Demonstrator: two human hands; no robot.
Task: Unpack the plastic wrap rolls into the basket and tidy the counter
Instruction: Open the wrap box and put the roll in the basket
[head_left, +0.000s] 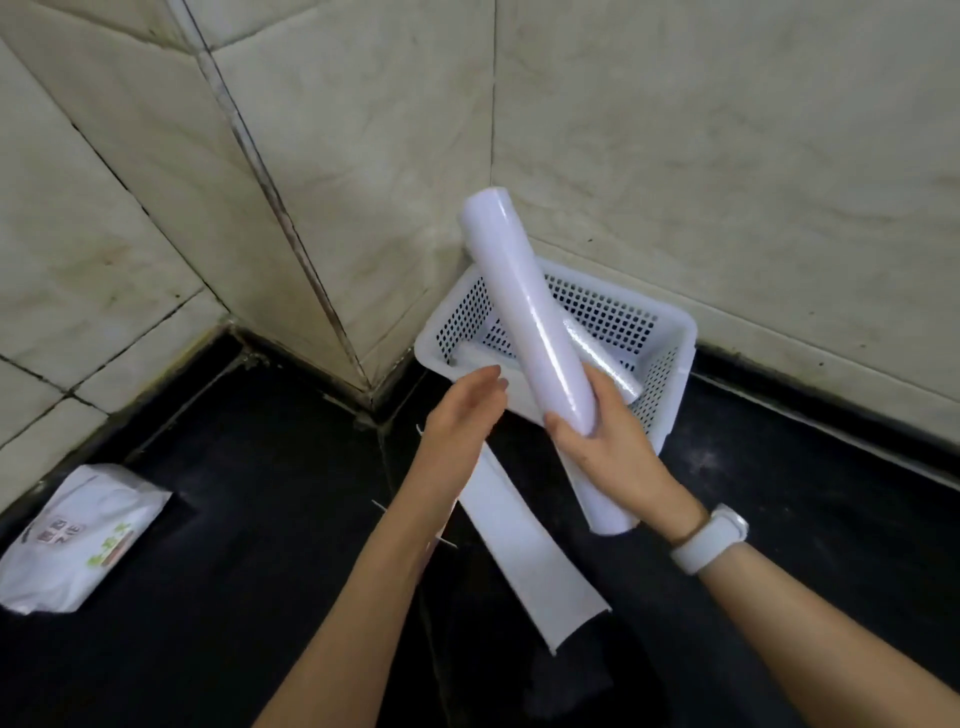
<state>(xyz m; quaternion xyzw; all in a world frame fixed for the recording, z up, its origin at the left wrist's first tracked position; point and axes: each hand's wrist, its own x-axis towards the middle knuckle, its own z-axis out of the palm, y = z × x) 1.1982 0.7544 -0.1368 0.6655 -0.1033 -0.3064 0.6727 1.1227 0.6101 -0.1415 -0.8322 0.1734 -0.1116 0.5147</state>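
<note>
1. Your right hand (605, 441) gripped the lower end of a plastic wrap roll (524, 306), fingers closed around it, and held it tilted so that its top end pointed toward 11 o'clock, up over the basket (670, 374).
2. Your left hand (462, 415) was open and empty, its fingers loosely extended just beside the roll at its 9 o'clock, not touching it.
3. The white perforated basket sat on the black counter (234, 545) in the tiled corner, at 12 o'clock from your hands, against the wall.
4. A second roll (605, 358) lay inside the basket, mostly hidden behind the one you held.
5. A third roll (597, 499) lay on the counter under your right hand, its far end hidden by the hand, so you could not tell whether it touched the basket.
6. A curved white sleeve (530, 561), open along its length, lay on the counter between your forearms, running toward 5 o'clock.
7. A soft white packet (78, 545) with printed lettering lay well apart at 8 o'clock, near the wall.
8. A white watch (711, 543) was strapped on your right wrist.
</note>
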